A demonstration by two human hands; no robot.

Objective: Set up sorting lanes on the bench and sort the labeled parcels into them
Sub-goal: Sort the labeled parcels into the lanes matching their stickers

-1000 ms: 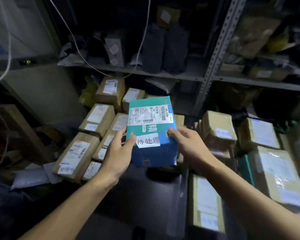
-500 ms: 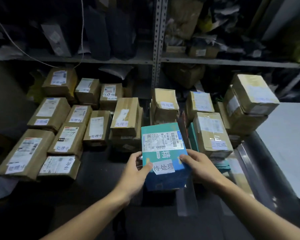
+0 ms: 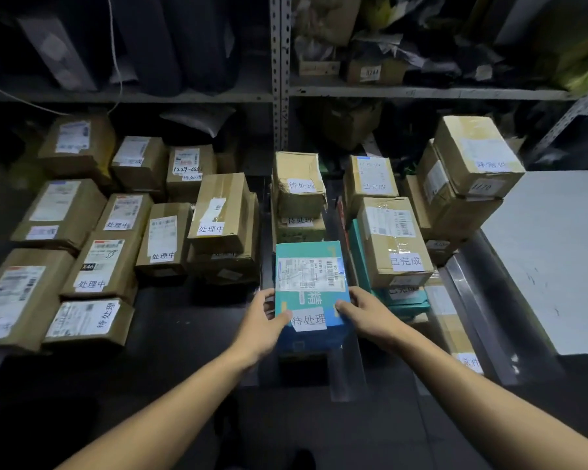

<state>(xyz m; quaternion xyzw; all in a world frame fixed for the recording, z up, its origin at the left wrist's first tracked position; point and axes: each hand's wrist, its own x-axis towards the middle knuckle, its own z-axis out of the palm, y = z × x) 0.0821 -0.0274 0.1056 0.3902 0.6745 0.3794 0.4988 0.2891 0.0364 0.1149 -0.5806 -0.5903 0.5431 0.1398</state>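
Two hands, left hand point(image 3: 263, 322) and right hand point(image 3: 365, 315), grip one teal parcel point(image 3: 311, 283).

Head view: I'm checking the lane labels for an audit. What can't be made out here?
- Teal parcel: sides covered by the left hand and right hand.
- Teal box: label hidden behind the brown parcel.
- Upper shelf: too dark to read.
- Bottom-right label: blurred, partly readable.
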